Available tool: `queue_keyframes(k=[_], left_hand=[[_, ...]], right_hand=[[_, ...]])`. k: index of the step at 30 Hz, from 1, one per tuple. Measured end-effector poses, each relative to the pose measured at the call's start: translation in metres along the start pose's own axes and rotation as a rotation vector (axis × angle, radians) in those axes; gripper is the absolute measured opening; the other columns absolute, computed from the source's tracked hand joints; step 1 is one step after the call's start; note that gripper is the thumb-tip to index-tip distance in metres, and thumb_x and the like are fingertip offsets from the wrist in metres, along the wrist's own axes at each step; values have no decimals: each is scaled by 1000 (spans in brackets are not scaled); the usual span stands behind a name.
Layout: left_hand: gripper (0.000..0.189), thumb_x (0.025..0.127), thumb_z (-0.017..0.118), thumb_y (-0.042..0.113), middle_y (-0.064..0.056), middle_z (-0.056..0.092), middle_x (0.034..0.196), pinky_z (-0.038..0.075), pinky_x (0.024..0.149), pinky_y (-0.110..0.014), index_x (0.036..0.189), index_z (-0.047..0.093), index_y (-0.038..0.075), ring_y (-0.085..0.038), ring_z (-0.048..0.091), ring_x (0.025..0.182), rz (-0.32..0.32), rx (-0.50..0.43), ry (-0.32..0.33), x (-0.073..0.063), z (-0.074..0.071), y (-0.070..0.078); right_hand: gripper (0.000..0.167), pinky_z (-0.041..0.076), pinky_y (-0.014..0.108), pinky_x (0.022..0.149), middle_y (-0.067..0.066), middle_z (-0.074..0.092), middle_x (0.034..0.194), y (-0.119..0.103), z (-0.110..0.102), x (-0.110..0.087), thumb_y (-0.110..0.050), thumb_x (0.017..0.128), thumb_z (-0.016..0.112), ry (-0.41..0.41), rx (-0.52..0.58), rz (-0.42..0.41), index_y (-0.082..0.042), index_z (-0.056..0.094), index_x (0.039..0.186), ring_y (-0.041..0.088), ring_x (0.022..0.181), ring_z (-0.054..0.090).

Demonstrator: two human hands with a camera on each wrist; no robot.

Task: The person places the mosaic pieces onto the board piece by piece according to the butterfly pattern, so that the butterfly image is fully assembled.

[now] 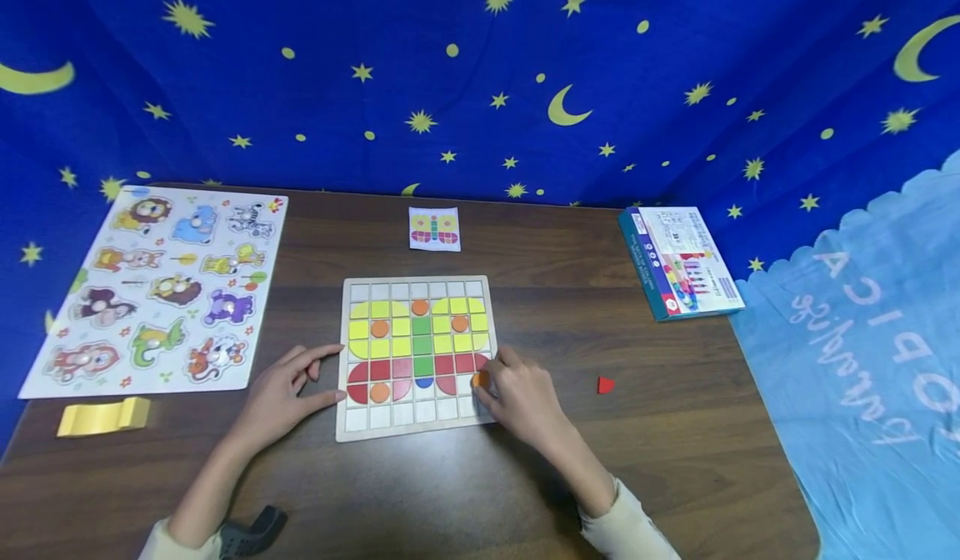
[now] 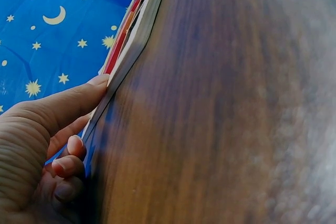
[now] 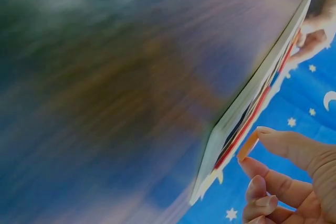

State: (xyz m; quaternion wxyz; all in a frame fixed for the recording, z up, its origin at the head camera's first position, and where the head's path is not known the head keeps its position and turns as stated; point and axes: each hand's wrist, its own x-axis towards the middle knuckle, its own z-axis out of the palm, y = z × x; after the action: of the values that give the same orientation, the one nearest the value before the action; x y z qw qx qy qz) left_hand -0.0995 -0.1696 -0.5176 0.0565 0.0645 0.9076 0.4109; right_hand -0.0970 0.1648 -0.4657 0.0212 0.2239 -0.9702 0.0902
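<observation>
A wooden grid board lies on the table, bearing yellow, green, red, orange and blue flat pieces laid out as a butterfly. My left hand rests at the board's left edge, thumb and index fingertip touching the frame. Over the lower right part of the grid, my right hand pinches an orange disc between thumb and index finger. In the right wrist view the disc is tilted, close over the board face. To the right of that hand lies a loose red quarter-round piece.
Behind the board lies a small butterfly pattern card. An animal puzzle board sits at the left with a yellow block before it. A boxed set stands back right. A dark curved object is near the left sleeve.
</observation>
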Motion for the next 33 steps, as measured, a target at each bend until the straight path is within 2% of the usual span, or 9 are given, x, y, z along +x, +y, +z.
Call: queue_keyframes(k=[7,13,21,24,28,33], left_hand=[[56,80,84,30,2,44,85,29,59,-25,129,64,13,-6,33,65,17,-2,7,0,0,1],[56,79,84,29,3,43,84,29,58,-25,129,64,14,-6,33,65,21,1,11,0,0,0],[57,79,84,32,3,44,85,30,58,-25,129,64,14,-6,33,65,9,5,9,0,1,-1],[57,79,84,34,3,44,85,29,58,-25,129,64,16,-6,33,65,2,6,5,0,2,-2],[57,80,83,37,2,44,86,29,58,-25,130,63,17,-6,32,64,-5,8,1,0,3,-2],[58,80,82,38,2,44,86,28,58,-26,131,63,17,-6,31,64,-8,0,-1,0,1,-1]], right_hand=[[23,40,24,52,2,58,83,-9,4,10,-23,79,84,-4,-3,-33,-6,74,91,11,62,49],[15,44,27,53,1,58,81,-14,6,14,-20,79,83,-15,-24,-30,-10,73,86,13,63,53],[15,46,28,55,0,59,81,-16,8,14,-21,77,84,-33,12,-7,-12,75,85,13,64,56],[18,45,28,54,0,58,80,-14,7,11,-26,78,84,-38,2,-4,-13,73,84,13,64,54],[26,43,28,52,0,56,81,-6,3,3,-32,80,83,-54,-11,7,-12,73,92,12,61,50],[31,43,29,53,1,57,82,15,-5,-14,-28,77,86,-44,-26,44,-9,74,98,11,59,48]])
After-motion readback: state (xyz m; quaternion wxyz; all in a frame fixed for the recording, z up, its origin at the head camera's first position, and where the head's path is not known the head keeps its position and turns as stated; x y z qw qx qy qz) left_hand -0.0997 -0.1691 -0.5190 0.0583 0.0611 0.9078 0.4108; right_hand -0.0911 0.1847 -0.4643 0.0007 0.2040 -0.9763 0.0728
